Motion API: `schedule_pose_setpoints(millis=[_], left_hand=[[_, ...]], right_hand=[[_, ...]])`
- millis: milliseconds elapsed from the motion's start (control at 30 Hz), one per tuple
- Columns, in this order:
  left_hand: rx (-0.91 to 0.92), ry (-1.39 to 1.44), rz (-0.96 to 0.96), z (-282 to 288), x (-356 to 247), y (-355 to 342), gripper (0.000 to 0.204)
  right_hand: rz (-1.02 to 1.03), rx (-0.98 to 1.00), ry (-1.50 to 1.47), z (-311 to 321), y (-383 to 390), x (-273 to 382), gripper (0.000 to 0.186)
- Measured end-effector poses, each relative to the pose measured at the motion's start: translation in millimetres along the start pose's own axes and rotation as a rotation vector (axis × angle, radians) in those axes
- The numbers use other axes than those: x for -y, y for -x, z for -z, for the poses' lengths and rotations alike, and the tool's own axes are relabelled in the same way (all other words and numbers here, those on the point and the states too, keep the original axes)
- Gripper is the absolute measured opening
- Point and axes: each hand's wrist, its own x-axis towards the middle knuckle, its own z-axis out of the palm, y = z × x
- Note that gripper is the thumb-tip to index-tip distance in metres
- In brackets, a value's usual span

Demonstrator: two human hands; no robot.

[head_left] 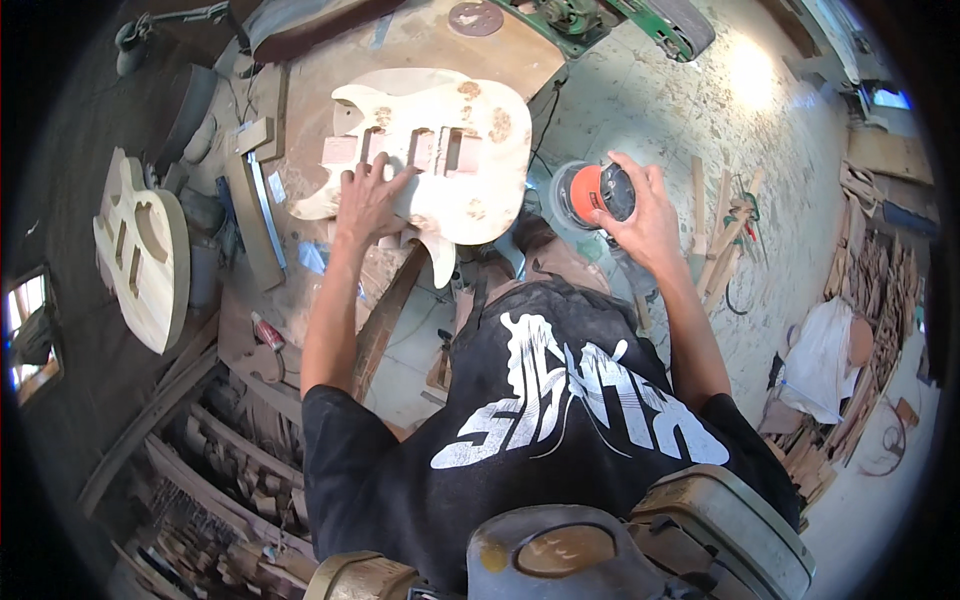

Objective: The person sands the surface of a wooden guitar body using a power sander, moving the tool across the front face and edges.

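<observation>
A pale wooden guitar body with routed cavities and brown knots lies flat on the workbench. My left hand rests on its lower left part, fingers apart and touching the wood beside the cavities. To the right of the body, my right hand grips a black-and-orange orbital sander, held off the body with a round pad toward the left and a dark dust bag hanging below.
A second guitar body stands at the left, near wood strips and a small tube. A green machine is at the top. Wood pieces and clamps lie right of the sander; stacked scrap wood lines the far right.
</observation>
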Motion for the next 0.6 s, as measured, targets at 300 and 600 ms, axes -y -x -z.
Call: schedule_pose_setpoints(millis=[300, 600], left_hand=[[-0.146, 0.142, 0.257, -27, -44, 33, 0.097], [-0.534, 0.347, 0.531, -96, 44, 27, 0.069]], right_hand=[[0.078, 0.025, 0.061, -4, -10, -4, 0.081], [0.169, 0.166, 0.124, -27, -33, 6, 0.079]])
